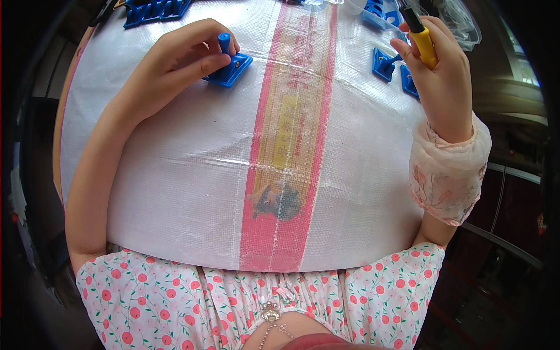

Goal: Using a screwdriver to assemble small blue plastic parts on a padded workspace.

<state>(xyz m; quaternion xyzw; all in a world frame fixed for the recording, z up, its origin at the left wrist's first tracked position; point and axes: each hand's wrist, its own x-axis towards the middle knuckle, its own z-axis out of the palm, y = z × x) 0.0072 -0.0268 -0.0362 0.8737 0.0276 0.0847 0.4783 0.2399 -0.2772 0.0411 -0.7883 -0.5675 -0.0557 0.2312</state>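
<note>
Left hand: the left hand lies on the table, and its grip is closed around the upright peg of a blue plastic bracket; thumb and fingers pinch the peg while the flat base rests on the cover.
Right hand: the right hand is lifted above the table, and its grip is wrapped fully around a yellow-handled tool with a black front part; the tip is hidden at the upper edge of the picture, so I cannot tell its kind for sure.
Step in hand: I judge that the person steadies one bracket with the left hand and keeps the tool ready with the right, so the tool work on this piece is not yet begun.
Next move: it seems to call for bringing the tool across to the held bracket and lining it with one of the small holes in the base, while the left hand keeps the piece from turning.
Other pieces: two similar blue brackets lie just beside the right hand, and more blue parts are at the far left edge.
Cover: a white woven sheet with a red and yellow stripe lies over the table.
Edges: the near edge of the table touches the person's flowered dress; the right edge is under the sleeve cuff.
Open room: between both hands the sheet carries nothing, so the path across looks free.
</note>
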